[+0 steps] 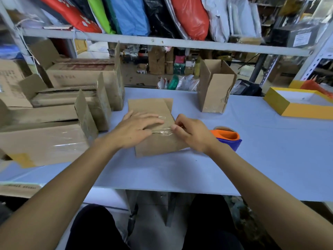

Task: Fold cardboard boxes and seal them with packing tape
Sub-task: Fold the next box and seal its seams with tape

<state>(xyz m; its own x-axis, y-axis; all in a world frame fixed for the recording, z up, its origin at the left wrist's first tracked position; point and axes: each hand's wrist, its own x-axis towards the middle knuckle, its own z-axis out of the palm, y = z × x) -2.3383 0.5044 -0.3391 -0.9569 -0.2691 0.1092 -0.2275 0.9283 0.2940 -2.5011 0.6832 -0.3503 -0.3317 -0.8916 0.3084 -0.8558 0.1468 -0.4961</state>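
Small cardboard box lies on its side at mid-table, near the front edge, its closed flaps up. A strip of clear tape runs across the flap seam. Left hand lies flat on the box, fingers straight, pressing the flaps and the strip's left part down. Right hand pinches the strip's right end between thumb and fingertips at the box's right edge. Judgement: the step is laying and smoothing the strip. To do it well, keep the left palm firm so the flaps stay butted, draw the free end taut, then wrap it over the edge and rub along the seam to clear wrinkles; the film already looks puckered near the pinch. Tape dispenser, orange and blue, rests just beside the right wrist. The table is covered in pale blue. Flat and half-folded cartons stack at left; an upright open box stands behind, a yellow tray far right. Shelving above holds coloured mailer bags.
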